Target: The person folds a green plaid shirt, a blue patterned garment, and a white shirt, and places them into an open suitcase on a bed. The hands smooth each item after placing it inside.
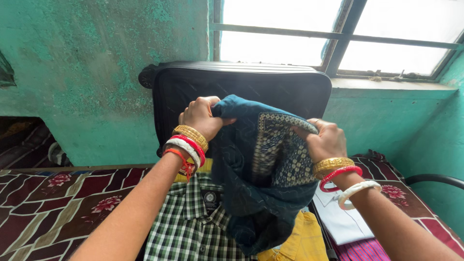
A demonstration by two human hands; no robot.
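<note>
Both hands are closed on a dark teal cloth garment with a patterned gold-and-navy panel (263,164), lifted at the centre of the frame. Left hand (200,118), wearing gold, white and red bangles, has its fingers curled tight over the upper left edge of the fabric. Right hand (326,140), with matching bangles, pinches the upper right edge beside the patterned panel. The wrists are raised and bent slightly inward, forearms rising from the lower corners of the frame, so the cloth hangs between them in loose folds.

Below the garment lies a green-and-white checked shirt (186,227), with a mustard yellow cloth (295,241) at the lower centre and a folded white shirt (340,220) to its right. These rest in the open black hard-shell suitcase (241,84), whose lid stands upright against the teal painted wall (96,63) under a window (338,34). A maroon floral bedspread (58,203) fills the lower left.

The hanging lower end of the garment looks likely to drag across the checked shirt and rumple it, since it nearly touches the pile. The bunched grip could also let one edge slip, leaving the folds uneven.
</note>
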